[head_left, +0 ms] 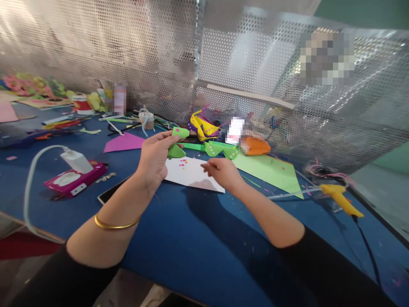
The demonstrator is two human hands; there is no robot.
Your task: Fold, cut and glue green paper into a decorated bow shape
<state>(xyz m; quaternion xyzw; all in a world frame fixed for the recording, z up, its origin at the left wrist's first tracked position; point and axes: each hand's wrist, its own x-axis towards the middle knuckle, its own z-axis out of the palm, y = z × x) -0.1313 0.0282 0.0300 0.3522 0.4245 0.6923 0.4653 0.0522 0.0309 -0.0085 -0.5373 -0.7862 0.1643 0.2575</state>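
Note:
My left hand (155, 153) pinches a bright green foam piece (180, 132) with a pink dot on it. A second green flap (175, 152) shows below the fingers; whether the two are one piece I cannot tell. Just right of the left hand is a green foam eyeglass shape (220, 149) with pale dots, and a green strip runs from it toward that hand. Over the right part of a white sheet (198, 177), my right hand (222, 171) has its fingers closed; anything in them is too small to make out. Tiny pink and orange dots (183, 163) lie on the sheet.
A yellow glue gun (341, 199) with its cord lies at right. A magenta power strip (76, 178) with a white plug sits at left. Behind are a yellow-purple foam piece (204, 128), an orange packet (255, 146) and a perforated metal screen (243, 55). Light green foam (271, 172) lies right.

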